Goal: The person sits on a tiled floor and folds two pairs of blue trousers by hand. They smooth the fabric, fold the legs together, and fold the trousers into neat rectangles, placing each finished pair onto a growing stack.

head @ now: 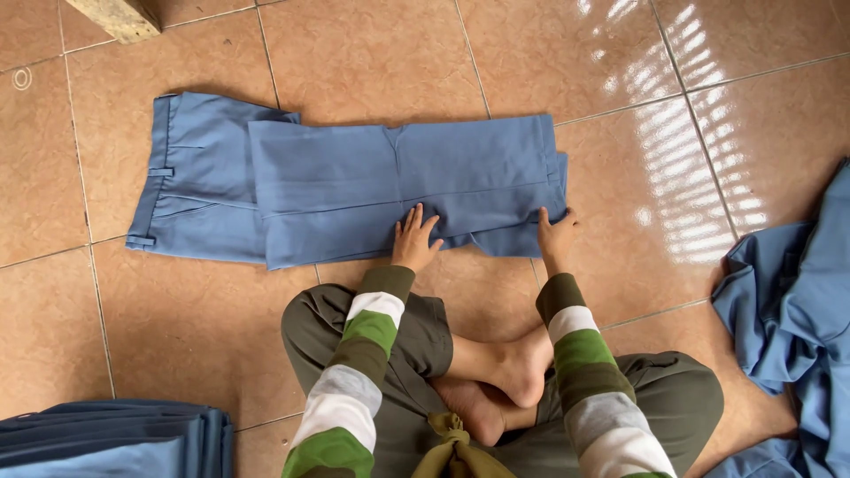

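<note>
The tiled floor (pixel 620 53) carries blue trousers (pixel 354 190), folded over once and lying flat in front of the seated person. A heap of blue cloth (pixel 797 310) lies at the right edge, a folded stack (pixel 106 438) at the bottom-left corner. The cloth looks light, soft and limp, best taken at its near edge. There the left hand (pixel 414 239) presses flat with fingers spread, and the right hand (pixel 554 235) cups the fold's near right corner.

You have a stack of folded blue garments (pixel 115 438) at lower left, a heap of loose blue cloth (pixel 792 310) at right, and a wooden block (pixel 115 16) on the tiled floor (pixel 372 53).
</note>
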